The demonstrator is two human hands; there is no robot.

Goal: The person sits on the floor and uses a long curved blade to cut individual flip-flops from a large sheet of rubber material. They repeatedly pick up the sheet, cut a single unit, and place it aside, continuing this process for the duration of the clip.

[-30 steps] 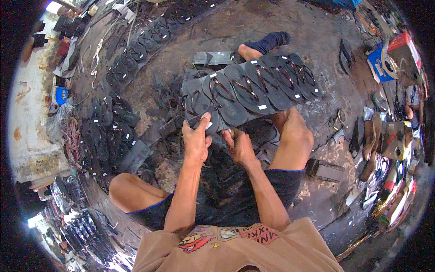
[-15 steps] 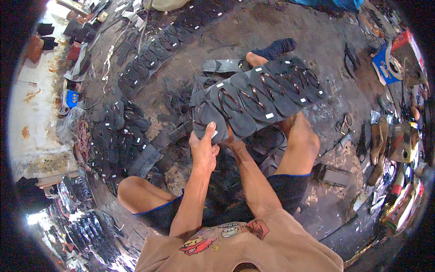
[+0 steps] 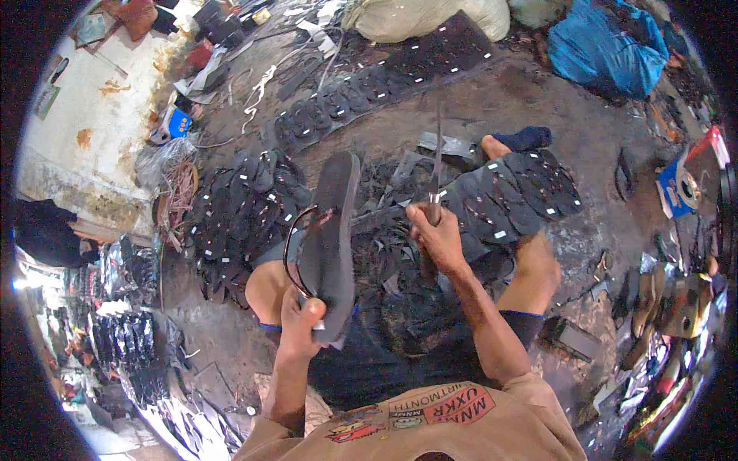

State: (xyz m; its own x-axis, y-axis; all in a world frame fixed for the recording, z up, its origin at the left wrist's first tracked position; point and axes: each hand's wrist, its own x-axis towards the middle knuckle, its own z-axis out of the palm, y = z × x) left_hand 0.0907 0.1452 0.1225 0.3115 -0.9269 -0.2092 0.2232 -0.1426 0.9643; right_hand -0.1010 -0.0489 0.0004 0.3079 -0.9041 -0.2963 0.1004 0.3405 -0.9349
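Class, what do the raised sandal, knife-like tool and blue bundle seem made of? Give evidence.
Sandal: probably foam or rubber, matt and dark; strap glossy, perhaps plastic.
Knife-like tool: likely metal, thin, straight, greyish.
Blue bundle: probably plastic, creased, slightly shiny.

The left hand (image 3: 300,324) is curling tight, near and to the left, with its thumb (image 3: 314,309) pressing down. The left arm (image 3: 289,388) is pointing almost straight far. The right hand (image 3: 438,240) is making a fist, farther away and to the right. The right arm (image 3: 490,323) is slanting far and left.
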